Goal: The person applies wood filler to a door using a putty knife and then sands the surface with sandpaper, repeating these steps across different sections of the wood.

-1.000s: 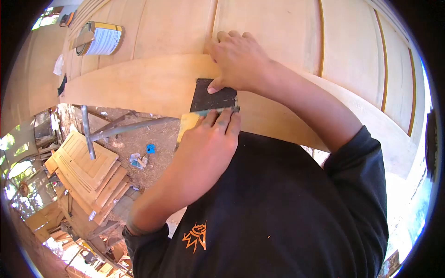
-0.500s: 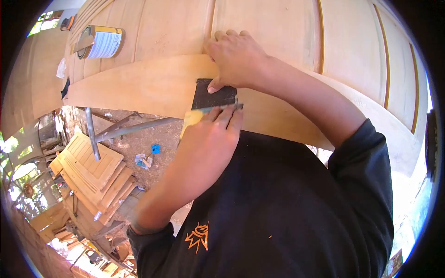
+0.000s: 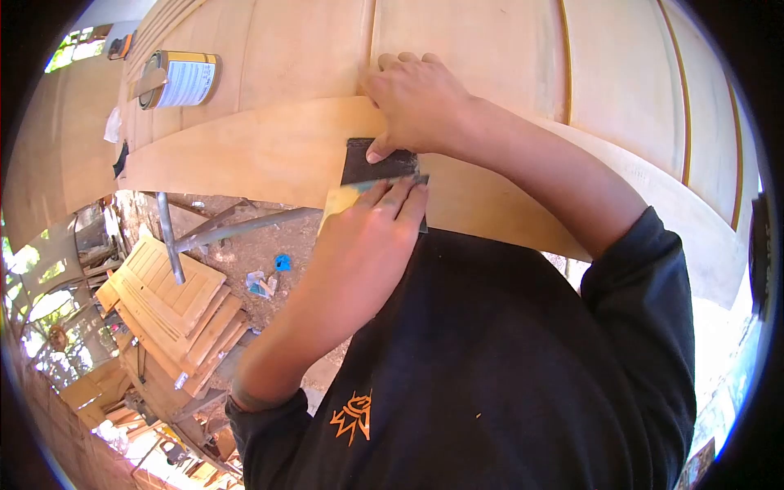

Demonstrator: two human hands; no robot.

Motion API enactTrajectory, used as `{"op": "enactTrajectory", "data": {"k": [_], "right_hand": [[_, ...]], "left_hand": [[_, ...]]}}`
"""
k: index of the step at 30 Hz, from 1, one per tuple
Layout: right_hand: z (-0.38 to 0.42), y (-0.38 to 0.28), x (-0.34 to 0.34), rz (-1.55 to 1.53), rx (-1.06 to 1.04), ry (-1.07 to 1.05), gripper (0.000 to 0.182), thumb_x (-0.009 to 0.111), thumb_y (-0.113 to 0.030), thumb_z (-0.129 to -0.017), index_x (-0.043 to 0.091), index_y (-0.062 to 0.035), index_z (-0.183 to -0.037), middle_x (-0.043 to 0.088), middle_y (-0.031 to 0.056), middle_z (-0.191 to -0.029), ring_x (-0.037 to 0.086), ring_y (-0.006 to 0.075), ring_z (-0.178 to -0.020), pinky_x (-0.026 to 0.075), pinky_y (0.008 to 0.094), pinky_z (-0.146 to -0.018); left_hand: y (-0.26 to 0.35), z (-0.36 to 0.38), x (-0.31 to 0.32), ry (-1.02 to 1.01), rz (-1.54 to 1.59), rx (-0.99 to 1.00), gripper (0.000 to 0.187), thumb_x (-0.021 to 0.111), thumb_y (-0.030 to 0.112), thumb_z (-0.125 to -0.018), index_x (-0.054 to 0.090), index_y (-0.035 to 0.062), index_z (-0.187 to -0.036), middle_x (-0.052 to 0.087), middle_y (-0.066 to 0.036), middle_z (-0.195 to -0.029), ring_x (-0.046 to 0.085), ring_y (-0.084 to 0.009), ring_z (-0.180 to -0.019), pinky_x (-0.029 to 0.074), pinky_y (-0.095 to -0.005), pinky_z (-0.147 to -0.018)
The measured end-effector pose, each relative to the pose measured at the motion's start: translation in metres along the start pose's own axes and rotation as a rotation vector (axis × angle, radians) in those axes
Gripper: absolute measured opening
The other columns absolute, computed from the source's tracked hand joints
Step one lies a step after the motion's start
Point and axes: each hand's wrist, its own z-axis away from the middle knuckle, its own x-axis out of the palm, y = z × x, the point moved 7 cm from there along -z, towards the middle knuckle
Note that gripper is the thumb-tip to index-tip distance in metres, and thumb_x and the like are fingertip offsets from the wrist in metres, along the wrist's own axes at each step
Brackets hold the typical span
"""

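My left hand (image 3: 376, 220) is closed, with its fingers pressed down on a flat yellowish piece with a teal edge (image 3: 343, 198). Its exact kind I cannot make out. This piece overlaps the near part of a black sheet (image 3: 363, 163) lying on a pale curved wooden board (image 3: 237, 155). My right hand (image 3: 420, 102) lies spread on the wood just beyond, its thumb pressing on the black sheet and its fingers stretched away over a panelled wooden surface (image 3: 474, 49). What lies under the left fingers is hidden.
A labelled can (image 3: 184, 79) with a flat stick on it stands at the upper left. Below, stacked panelled boards (image 3: 163, 286) lie beside a metal leg (image 3: 170, 237). A blue scrap (image 3: 282, 262) is on the ground. A small black scrap (image 3: 121, 159) sits at the board's left end.
My left hand has slid slightly forward with the yellowish piece, covering more of the black sheet. My right hand has stayed in place. The whole view has shifted a little.
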Motion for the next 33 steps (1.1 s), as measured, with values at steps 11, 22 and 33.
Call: {"op": "enactTrajectory", "data": {"k": [11, 22, 33], "right_hand": [[0.001, 0.000, 0.000, -0.005, 0.015, 0.004, 0.068, 0.089, -0.048, -0.063, 0.064, -0.0057, -0.110, 0.064, 0.0087, -0.105, 0.061, 0.0298, -0.107, 0.047, 0.0435, -0.089], [0.001, -0.003, 0.001, -0.004, 0.009, -0.017, 0.068, 0.089, -0.048, -0.063, 0.063, -0.0058, -0.111, 0.064, 0.0099, -0.105, 0.061, 0.0300, -0.107, 0.047, 0.0440, -0.090], [0.005, 0.004, 0.004, -0.077, 0.033, 0.076, 0.059, 0.088, -0.045, -0.064, 0.063, -0.0075, -0.102, 0.063, 0.0101, -0.105, 0.060, 0.0310, -0.106, 0.046, 0.0441, -0.090]], "left_hand": [[-0.002, 0.005, -0.005, -0.016, -0.012, -0.021, 0.050, 0.052, -0.010, -0.078, 0.060, -0.0005, -0.126, 0.063, -0.020, -0.129, 0.063, -0.0360, -0.114, 0.053, -0.0438, -0.095], [-0.006, -0.003, -0.006, 0.040, 0.010, 0.030, 0.049, 0.051, -0.010, -0.078, 0.062, 0.0002, -0.125, 0.067, -0.018, -0.122, 0.066, -0.0357, -0.108, 0.054, -0.0438, -0.092], [-0.002, 0.000, -0.008, 0.052, 0.013, 0.020, 0.050, 0.051, -0.012, -0.077, 0.062, -0.0007, -0.125, 0.063, -0.020, -0.128, 0.066, -0.0374, -0.107, 0.053, -0.0439, -0.092]]}}
